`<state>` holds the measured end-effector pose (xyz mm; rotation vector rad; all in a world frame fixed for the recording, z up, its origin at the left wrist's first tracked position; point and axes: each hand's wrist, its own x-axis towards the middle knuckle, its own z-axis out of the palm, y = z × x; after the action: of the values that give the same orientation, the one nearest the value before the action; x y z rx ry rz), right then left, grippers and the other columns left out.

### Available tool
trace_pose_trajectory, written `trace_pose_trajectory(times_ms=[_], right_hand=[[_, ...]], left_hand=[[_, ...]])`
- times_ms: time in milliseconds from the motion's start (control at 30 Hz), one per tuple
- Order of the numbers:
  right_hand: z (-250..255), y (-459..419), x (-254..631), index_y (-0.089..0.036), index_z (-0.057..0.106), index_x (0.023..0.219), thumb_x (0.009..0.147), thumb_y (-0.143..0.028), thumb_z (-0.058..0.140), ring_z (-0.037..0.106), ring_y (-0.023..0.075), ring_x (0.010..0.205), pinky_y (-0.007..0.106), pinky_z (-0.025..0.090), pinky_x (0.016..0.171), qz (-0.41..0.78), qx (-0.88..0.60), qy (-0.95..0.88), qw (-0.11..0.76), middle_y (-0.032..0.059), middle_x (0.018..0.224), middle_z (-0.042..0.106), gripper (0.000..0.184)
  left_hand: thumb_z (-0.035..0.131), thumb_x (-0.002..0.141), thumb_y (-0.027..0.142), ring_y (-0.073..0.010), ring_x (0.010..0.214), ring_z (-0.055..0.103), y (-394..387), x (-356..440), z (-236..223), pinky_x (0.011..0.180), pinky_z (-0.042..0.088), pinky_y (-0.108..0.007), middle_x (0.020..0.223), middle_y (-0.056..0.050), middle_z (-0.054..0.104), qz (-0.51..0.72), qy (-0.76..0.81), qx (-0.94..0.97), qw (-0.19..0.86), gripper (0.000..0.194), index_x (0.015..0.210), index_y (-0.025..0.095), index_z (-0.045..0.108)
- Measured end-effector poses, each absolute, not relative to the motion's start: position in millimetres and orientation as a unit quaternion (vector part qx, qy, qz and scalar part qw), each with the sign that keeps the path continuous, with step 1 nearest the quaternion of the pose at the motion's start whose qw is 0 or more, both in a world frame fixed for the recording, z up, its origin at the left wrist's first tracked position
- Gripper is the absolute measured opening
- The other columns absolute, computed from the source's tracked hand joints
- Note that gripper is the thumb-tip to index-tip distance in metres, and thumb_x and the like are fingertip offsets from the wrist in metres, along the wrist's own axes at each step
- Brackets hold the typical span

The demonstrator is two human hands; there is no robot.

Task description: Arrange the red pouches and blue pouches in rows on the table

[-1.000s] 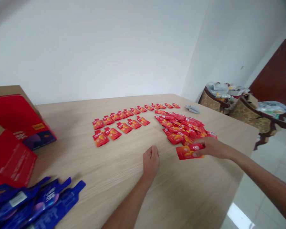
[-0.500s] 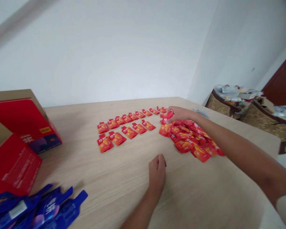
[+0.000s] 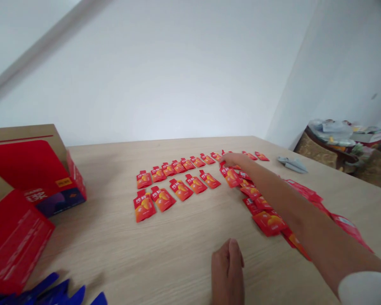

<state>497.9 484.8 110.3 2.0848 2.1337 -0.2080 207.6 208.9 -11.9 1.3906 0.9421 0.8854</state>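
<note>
Small red packets with orange print lie on a light wooden table [image 3: 178, 258]. A back row [image 3: 178, 166] and a shorter front row [image 3: 180, 189] run left to right, and a loose pile [image 3: 268, 220] lies to the right. My right hand [image 3: 234, 160] reaches over the pile to the right end of the front row. Its fingers are pinched on the top of a red packet [image 3: 230, 177] that rests on the table beside the row's last packet. My left hand [image 3: 227, 267] rests near the table's front edge, fingers curled, with nothing in it.
An open red and brown cardboard box [image 3: 34, 169] stands at the left, its red flap [image 3: 12, 241] lying in front. Blue pouches [image 3: 60, 294] show at the bottom left. A grey folded thing [image 3: 292, 164] lies far right on the table. Cluttered chairs [image 3: 339, 140] stand beyond.
My right hand took a red packet from the pile's near side and carried it leftward to the end of the front row. My left hand stayed put; the view tilted up.
</note>
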Motion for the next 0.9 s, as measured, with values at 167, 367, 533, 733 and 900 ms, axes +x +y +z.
trace_pose_trajectory(times_ms=[167, 367, 533, 733, 900], right_hand=[[77, 500, 485, -0.029, 0.081, 0.117, 0.083, -0.019, 0.071, 0.071, 0.0321, 0.118, 0.045, 0.053, 0.105, -0.07, 0.669, 0.739, 0.047, 0.0088, 0.124, 0.077, 0.037], [63, 473, 496, -0.022, 0.054, 0.155, 0.08, -0.03, 0.082, 0.05, 0.0337, 0.145, 0.046, 0.039, 0.12, -0.026, 0.653, 0.755, -0.051, 0.0154, 0.158, 0.052, 0.081], [61, 436, 511, -0.032, 0.066, 0.144, 0.068, -0.053, 0.089, 0.06, 0.0362, 0.134, 0.046, 0.043, 0.116, -0.149, 0.618, 0.77, 0.049, 0.0089, 0.146, 0.065, 0.082], [47, 426, 512, -0.031, 0.064, 0.147, 0.074, -0.064, 0.082, 0.058, 0.0366, 0.137, 0.046, 0.041, 0.117, -0.142, 0.618, 0.773, 0.004, 0.0093, 0.15, 0.062, 0.082], [50, 421, 506, -0.033, 0.06, 0.151, 0.079, -0.065, 0.078, 0.055, 0.0349, 0.14, 0.046, 0.04, 0.118, -0.141, 0.622, 0.77, -0.005, 0.0078, 0.153, 0.059, 0.081]], left_hand=[[0.027, 0.096, 0.087, -0.0244, 0.066, 0.048, 206, 209, -21, 0.071, 0.042, -0.036, 0.063, -0.005, 0.049, 0.383, 0.431, 0.584, 0.572, 0.075, 0.062, 0.024, 0.05], [0.032, 0.097, 0.083, -0.0262, 0.072, 0.051, 202, 208, -14, 0.078, 0.045, -0.038, 0.066, -0.005, 0.051, 0.379, 0.471, 0.57, 0.556, 0.07, 0.061, 0.025, 0.049], [0.028, 0.099, 0.079, -0.0236, 0.065, 0.046, 206, 209, -17, 0.07, 0.04, -0.037, 0.061, -0.003, 0.047, 0.37, 0.447, 0.594, 0.557, 0.07, 0.061, 0.024, 0.047], [0.026, 0.099, 0.08, -0.0233, 0.065, 0.046, 208, 210, -22, 0.067, 0.038, -0.036, 0.061, -0.003, 0.047, 0.385, 0.446, 0.603, 0.538, 0.071, 0.061, 0.023, 0.047], [0.024, 0.099, 0.081, -0.0216, 0.061, 0.042, 207, 210, -18, 0.063, 0.034, -0.035, 0.059, -0.002, 0.044, 0.381, 0.434, 0.606, 0.546, 0.072, 0.061, 0.023, 0.045]])
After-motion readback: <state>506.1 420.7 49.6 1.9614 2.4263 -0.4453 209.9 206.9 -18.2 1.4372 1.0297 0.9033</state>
